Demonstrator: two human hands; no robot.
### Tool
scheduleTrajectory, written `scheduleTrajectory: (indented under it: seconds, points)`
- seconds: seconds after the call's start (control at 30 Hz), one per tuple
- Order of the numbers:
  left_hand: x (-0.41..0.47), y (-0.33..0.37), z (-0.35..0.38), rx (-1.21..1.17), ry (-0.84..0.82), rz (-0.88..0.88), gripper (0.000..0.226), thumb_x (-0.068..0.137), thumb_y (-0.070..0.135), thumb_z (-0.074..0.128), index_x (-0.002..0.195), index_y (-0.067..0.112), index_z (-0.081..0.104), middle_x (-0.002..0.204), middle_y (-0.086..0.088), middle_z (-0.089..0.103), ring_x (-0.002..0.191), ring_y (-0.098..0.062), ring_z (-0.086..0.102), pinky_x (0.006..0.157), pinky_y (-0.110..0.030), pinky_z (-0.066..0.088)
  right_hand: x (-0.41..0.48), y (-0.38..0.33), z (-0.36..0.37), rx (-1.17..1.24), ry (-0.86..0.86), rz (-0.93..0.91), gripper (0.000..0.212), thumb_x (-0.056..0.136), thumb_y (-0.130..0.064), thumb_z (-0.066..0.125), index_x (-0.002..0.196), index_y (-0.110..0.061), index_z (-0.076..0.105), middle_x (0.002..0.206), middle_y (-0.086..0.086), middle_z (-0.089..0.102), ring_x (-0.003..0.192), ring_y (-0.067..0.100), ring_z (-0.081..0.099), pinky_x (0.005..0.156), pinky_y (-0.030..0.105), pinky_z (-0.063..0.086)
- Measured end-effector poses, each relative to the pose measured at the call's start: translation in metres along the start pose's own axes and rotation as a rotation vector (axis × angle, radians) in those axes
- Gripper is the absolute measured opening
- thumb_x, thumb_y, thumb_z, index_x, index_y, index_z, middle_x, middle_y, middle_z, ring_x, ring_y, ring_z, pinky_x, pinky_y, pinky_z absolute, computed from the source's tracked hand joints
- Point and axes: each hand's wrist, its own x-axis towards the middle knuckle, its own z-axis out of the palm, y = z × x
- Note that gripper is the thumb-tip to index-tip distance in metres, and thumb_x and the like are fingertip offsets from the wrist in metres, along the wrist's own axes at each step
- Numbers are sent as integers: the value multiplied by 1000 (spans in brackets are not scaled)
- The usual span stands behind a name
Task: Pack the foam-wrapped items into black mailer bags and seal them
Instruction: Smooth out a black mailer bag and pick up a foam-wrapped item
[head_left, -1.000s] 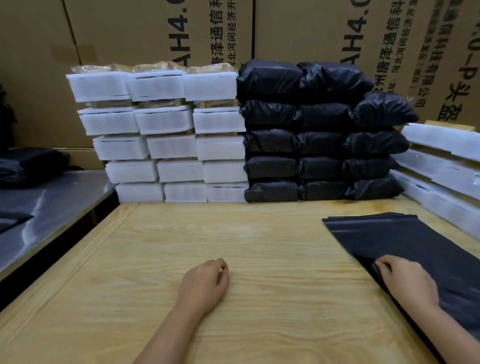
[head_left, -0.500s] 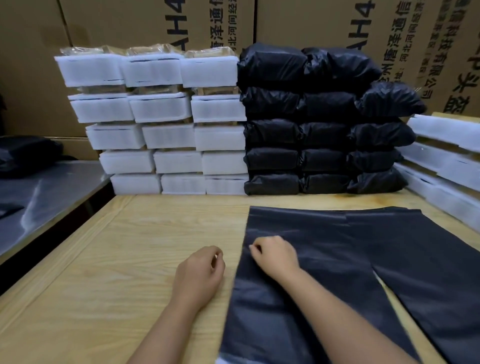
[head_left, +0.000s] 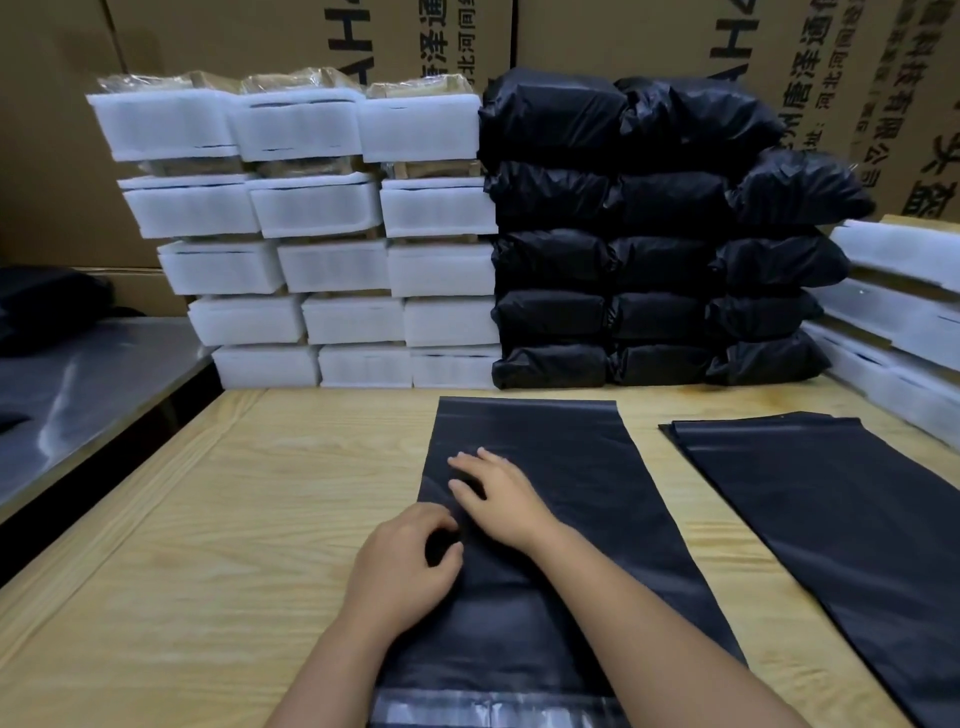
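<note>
Black mailer bag (head_left: 561, 467) now lies alone, flat on the desk (head_left: 208, 519), pulled clear of the spare bags (head_left: 831, 519) to its right, which it overlapped half a second ago. The right hand (head_left: 498, 493), then a fist, rests on it with fingers spread. The left hand (head_left: 405, 571) has come off bare wood, thumb and forefinger pinching its left edge. Behind it stand the foam-wrapped items (head_left: 322, 260). Its near glossy strip (head_left: 493, 714) is cut off by the frame.

1 empty black mailer bag (head_left: 571, 467) lies flat, lengthwise, at 6 o'clock. Spare flat bags (head_left: 831, 519) lie at 4 o'clock. White foam-wrapped items (head_left: 332, 265) stack 5 high at 11 o'clock, filled bags (head_left: 660, 260) at 1 o'clock.
</note>
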Motion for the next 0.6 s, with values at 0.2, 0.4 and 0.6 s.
scheduleTrajectory:
  seconds: [0.2,0.4,0.6]
  points:
    - [3,-2,0,40,-110,-18,37,84,33,60,121,30,62,135,17,53,126,-2,45,106,-20,29,-48,41,-56,-339,-113,160,58,91,-59,43,145,-40,30,160,-3,8,146,20,-7,115,49,-6]
    - [5,0,5,219,-146,24,46,96,48,40,139,31,45,150,14,34,142,-3,21,116,-32,9,-125,41,-76,63,-142,-67,30,79,-59,62,107,-62,53,142,-36,26,139,-9,8,110,16,13]
    - [-8,28,-8,0,-175,334,35,79,60,54,90,30,69,94,19,66,91,1,59,88,-28,45,-132,30,-57,-46,-98,-103,27,87,-44,62,113,-40,66,139,-25,43,134,-4,27,114,22,16]
